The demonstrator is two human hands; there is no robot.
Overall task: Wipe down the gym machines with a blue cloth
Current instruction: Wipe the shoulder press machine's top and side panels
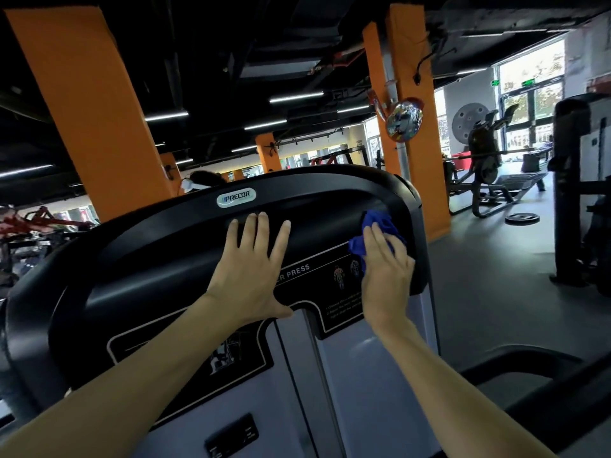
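A black and grey Precor press machine [148, 246] fills the lower middle of the head view, with a curved black top shroud and a placard below it. My left hand [251, 272] lies flat on the shroud, fingers straight and spread. My right hand [386, 279] presses a crumpled blue cloth [377, 226] against the shroud's right end, fingers laid over the cloth. Most of the cloth sticks out above and to the left of the fingers.
Orange pillars [89, 104] stand behind the machine on the left and right. A plate-loaded machine [486, 173] and a loose weight plate [522, 218] are on the grey floor to the right. A black frame [568, 193] stands at far right. Red equipment [39, 223] is at far left.
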